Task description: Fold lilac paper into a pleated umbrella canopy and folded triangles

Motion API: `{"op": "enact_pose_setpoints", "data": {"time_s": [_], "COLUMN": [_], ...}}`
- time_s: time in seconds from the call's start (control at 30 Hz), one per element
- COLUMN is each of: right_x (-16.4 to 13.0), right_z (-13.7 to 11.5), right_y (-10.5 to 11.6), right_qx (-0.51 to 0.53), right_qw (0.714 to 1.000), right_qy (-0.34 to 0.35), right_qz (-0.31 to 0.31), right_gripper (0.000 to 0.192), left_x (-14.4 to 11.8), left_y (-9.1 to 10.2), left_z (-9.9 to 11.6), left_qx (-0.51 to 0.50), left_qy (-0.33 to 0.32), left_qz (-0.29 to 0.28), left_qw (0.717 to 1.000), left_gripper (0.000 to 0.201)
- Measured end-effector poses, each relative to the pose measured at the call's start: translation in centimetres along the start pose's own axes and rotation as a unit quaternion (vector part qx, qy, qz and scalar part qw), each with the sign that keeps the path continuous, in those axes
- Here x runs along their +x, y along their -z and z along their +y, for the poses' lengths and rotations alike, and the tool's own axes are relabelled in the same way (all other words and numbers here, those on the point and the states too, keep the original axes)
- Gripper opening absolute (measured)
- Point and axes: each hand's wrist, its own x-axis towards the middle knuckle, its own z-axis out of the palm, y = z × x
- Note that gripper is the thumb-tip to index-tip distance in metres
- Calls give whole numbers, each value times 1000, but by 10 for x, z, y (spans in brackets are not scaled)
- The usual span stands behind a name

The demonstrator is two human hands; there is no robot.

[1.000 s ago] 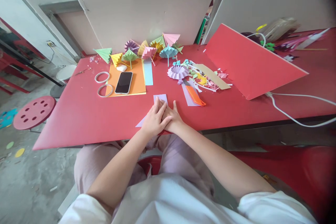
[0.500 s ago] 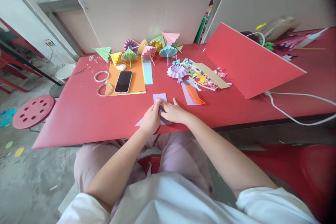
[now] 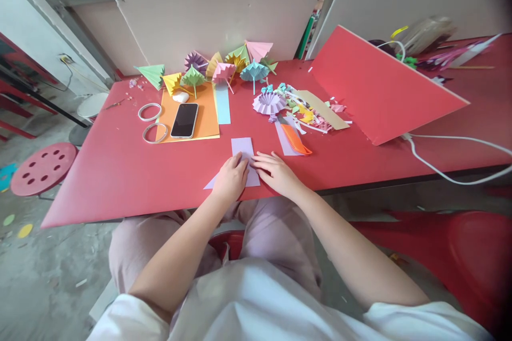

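A lilac paper strip (image 3: pixel 243 147) lies on the red table (image 3: pixel 128 176) near its front edge. My left hand (image 3: pixel 231 179) rests flat on the strip's left side, fingers pressing down on a fold. Just to the right, my right hand (image 3: pixel 276 171) lies with its fingertips on the strip's right edge. A pointed corner of the lilac paper sticks out to the left from under my left hand. Both hands press the paper against the table rather than lift it.
Behind the strip lie an orange comb (image 3: pixel 295 140), a phone (image 3: pixel 184 120) on an orange sheet (image 3: pixel 206 120), two tape rings (image 3: pixel 152 132), several folded paper umbrellas (image 3: pixel 224 70) and paper scraps (image 3: pixel 316 117). A tilted red board (image 3: pixel 376 90) and white cable (image 3: pixel 452 176) are right; a red stool (image 3: pixel 42 169) left.
My hands, stacked one over the other a second ago, have come apart. They now lie side by side on the lilac paper, and more of the strip shows beyond them.
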Motion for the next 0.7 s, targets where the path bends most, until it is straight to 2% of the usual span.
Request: {"op": "enact_pose_setpoints", "data": {"time_s": [0.13, 0.33, 0.57, 0.7], "right_x": [-20, -35, -60, -60], "right_z": [0, -11, -29, -30], "right_y": [-6, -8, -3, 4], "right_qx": [-36, -76, -90, -87], "right_qw": [998, 992, 988, 986], "right_qy": [31, 79, 79, 69], "right_qz": [32, 66, 93, 121], "right_gripper": [30, 30, 30, 25], "left_x": [0, 1, 0, -1], "left_y": [-2, 0, -1, -1], "left_z": [-1, 1, 2, 2], "left_qx": [8, 12, 19, 33], "left_qy": [-8, -3, -1, -14], "left_qz": [4, -2, 1, 1], "left_qw": [1000, 1000, 1000, 999], "left_gripper": [28, 27, 34, 38]}}
